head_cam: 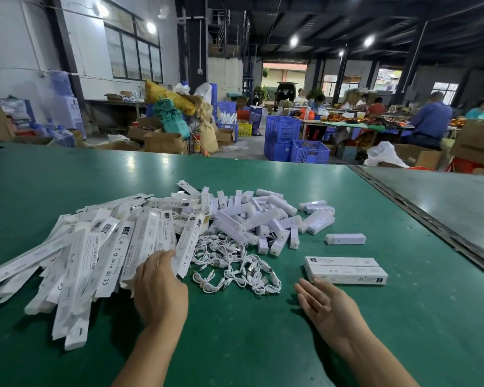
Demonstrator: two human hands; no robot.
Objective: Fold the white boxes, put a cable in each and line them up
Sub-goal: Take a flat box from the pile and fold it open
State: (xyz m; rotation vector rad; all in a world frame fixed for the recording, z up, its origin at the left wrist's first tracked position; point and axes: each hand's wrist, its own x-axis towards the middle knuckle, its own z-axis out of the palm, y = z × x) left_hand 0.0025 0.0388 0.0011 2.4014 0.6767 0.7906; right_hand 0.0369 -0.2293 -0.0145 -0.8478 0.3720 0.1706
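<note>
On green table (53,177), far left: heap of flat white boxes (90,255), unfolded and fanned, long axes mostly 7 to 1 o'clock. At heap's right edge, left hand (162,283), back up, fingers (158,259) close together, laid against outermost flat box (186,247). Tips and thumb hidden by card, so cannot tell whether pinching or only resting. Outermost flat box at 12 to 1 o'clock from knuckles, touching fingers, long axis near 1 o'clock, almost in line with forearm.

Just beside, at 3 o'clock from left hand: tangle of white cables (235,268), between both hands, nearer left. Beyond cables at 12 o'clock, loose pile of white plastic bars (260,219).

Further right, two folded boxes (347,270) side by side, touching, long axes 9 to 3 o'clock. Right hand (326,303) palm up, fingers straight and slightly spread, holding nothing, tips just beside near box's left end.

Likely next: lift of outermost flat box by left hand. Right hand well apart from it, cables lying between.
</note>
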